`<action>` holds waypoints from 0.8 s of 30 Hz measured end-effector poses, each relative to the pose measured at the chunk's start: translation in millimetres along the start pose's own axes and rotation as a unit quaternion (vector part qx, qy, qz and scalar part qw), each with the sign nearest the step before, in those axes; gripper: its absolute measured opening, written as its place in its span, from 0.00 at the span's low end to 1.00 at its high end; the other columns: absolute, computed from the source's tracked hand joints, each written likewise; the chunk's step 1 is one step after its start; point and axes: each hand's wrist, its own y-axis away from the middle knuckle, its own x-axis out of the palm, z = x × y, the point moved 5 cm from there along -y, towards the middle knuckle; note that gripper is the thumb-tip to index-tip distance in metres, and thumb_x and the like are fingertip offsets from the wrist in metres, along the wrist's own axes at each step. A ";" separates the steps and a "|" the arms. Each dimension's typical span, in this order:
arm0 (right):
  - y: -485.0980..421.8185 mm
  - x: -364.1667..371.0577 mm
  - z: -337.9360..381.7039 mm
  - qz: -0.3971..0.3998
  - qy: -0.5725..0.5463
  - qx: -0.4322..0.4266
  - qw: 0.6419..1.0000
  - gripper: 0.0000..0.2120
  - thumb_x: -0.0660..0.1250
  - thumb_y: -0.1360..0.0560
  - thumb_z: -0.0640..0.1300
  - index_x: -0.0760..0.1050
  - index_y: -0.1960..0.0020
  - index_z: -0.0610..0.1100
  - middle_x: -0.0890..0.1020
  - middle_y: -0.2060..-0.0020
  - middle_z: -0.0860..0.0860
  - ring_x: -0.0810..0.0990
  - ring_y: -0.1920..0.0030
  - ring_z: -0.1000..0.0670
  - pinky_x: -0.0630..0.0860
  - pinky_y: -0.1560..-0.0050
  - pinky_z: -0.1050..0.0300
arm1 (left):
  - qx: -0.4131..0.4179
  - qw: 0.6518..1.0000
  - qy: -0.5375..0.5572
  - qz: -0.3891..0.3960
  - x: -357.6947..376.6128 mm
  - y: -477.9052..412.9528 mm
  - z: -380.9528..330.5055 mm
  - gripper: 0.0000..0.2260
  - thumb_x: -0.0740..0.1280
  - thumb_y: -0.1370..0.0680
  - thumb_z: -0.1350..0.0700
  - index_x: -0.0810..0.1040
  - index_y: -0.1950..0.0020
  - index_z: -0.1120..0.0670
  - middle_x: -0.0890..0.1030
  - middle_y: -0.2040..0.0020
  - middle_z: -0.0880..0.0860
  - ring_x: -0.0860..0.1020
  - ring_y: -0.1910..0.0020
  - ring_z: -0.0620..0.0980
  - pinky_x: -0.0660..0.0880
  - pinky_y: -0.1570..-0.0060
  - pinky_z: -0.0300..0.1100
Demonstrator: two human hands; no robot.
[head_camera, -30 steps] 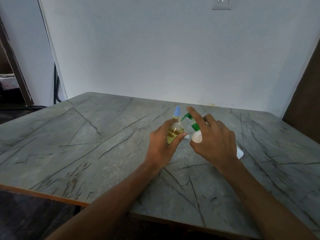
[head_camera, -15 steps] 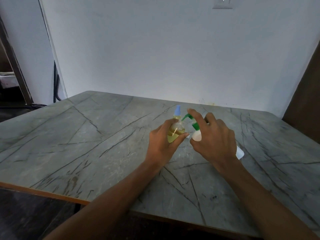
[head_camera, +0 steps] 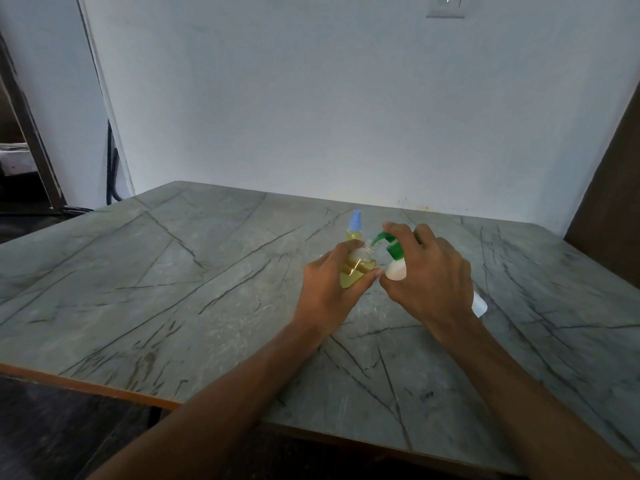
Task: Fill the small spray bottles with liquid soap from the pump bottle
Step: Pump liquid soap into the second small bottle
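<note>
My left hand (head_camera: pixel 329 292) grips a small clear spray bottle (head_camera: pixel 355 270) with its cap off and yellow liquid inside. My right hand (head_camera: pixel 427 282) holds a white pump bottle (head_camera: pixel 396 270) tilted leftward, its base (head_camera: pixel 479 304) sticking out behind the hand. My index finger rests on the green pump head (head_camera: pixel 389 242), whose nozzle points into the small bottle's open neck. A second small spray bottle (head_camera: pixel 355 225) with a blue cap and yellow liquid stands upright just behind my left hand.
The grey marble-patterned table (head_camera: pixel 207 289) has an orange front edge (head_camera: pixel 86 384) near me. A white wall stands right behind the table. A brown panel (head_camera: pixel 609 202) is at the right, and a black cable (head_camera: pixel 112 174) hangs at the left.
Both hands keep their grips in nearly the same spot. The liquid level in the held small bottle looks slightly higher.
</note>
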 end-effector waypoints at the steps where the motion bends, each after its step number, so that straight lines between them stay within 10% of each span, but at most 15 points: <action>1: 0.3 0.5 0.1 0.002 0.004 0.002 1.000 0.39 0.80 0.40 0.55 0.67 0.34 0.53 0.78 0.55 0.47 0.77 0.63 0.46 0.75 0.67 0.54 | -0.003 1.000 -0.002 0.000 -0.4 -0.2 -0.2 0.23 0.72 0.27 0.44 0.76 0.37 0.54 0.82 0.50 0.48 0.77 0.58 0.40 0.72 0.57 0.24; 24: 1.7 2.0 0.4 0.017 0.049 -0.009 0.999 0.48 0.82 0.43 0.55 0.64 0.27 0.56 0.79 0.55 0.47 0.78 0.62 0.46 0.73 0.68 0.56 | -0.021 1.000 0.000 -0.018 -4.2 -3.0 5.2 0.23 0.72 0.27 0.44 0.76 0.37 0.54 0.82 0.50 0.49 0.78 0.57 0.41 0.70 0.57 0.22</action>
